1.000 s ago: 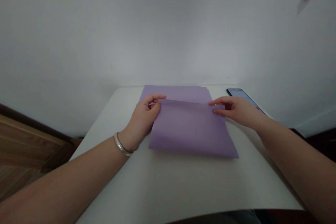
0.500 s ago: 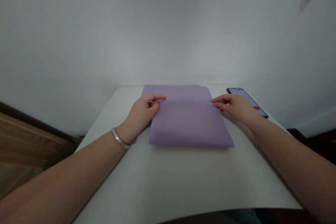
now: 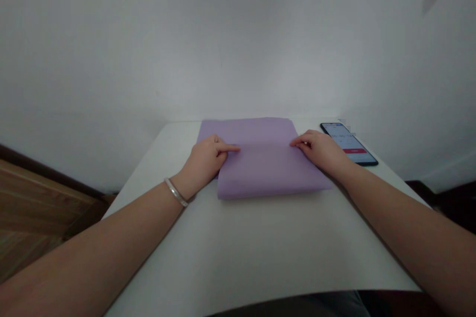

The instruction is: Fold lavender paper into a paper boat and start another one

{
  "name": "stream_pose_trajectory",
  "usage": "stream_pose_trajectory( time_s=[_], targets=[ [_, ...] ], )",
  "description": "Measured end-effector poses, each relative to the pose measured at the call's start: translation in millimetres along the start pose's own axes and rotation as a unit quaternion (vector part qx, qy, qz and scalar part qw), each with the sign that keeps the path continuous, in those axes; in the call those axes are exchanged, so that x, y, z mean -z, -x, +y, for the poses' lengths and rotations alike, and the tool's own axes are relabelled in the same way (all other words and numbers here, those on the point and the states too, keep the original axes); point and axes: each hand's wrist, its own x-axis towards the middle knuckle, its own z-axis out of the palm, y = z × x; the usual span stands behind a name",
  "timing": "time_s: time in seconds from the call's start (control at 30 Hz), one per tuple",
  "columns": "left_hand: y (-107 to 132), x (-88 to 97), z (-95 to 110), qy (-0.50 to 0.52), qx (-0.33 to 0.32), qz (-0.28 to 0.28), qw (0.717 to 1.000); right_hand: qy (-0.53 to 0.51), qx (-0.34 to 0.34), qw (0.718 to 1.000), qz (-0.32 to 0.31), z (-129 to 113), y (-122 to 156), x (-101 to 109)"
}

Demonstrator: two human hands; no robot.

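Observation:
A sheet of purple paper (image 3: 266,168) lies on the white table, its near part bent over in a rounded, uncreased fold facing me. At the left side of the folded layer is my left hand (image 3: 208,158), closed on the paper's edge with the index finger stretched across the top. A silver bangle (image 3: 176,192) circles that wrist. On the opposite side, my right hand (image 3: 318,148) pinches the paper's right edge between thumb and fingers. The underside of the fold is hidden.
Right of the paper, a phone (image 3: 351,144) with a lit screen lies near my right hand. A pale wall (image 3: 238,39) rises behind the table (image 3: 260,252). Wooden furniture (image 3: 33,208) stands low on the left.
The folded layer has turned slightly, and its near edge has shifted away from me. My right hand has moved a little left, my left hand a little right and nearer.

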Motion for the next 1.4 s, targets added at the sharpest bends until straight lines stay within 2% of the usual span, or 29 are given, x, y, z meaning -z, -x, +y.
stream_pose_trajectory(
  time_s=[0.4,0.6,0.87,1.0,1.13,1.4],
  targets=[
    [-3,-4.6,-5,-0.081,-0.04,-0.016,0.996,0.02,0.004,1.0,-0.013,2,-3,-2],
    [-5,1.0,4,-0.117,-0.052,-0.045,0.991,0.03,-0.001,0.999,-0.04,-3,-2,5],
    [5,6.8,18,-0.168,-0.063,-0.034,0.983,0.074,-0.02,0.995,-0.067,-14,2,10],
    [6,5.1,20,-0.181,-0.095,-0.023,0.979,0.107,-0.022,0.99,-0.085,-24,4,15],
    [3,1.9,19,-0.167,-0.127,-0.043,0.977,0.126,-0.019,0.987,-0.095,-29,5,19],
    [8,1.8,30,-0.187,-0.1,-0.071,0.975,0.14,0.02,0.986,-0.094,-32,6,20]
  ],
)
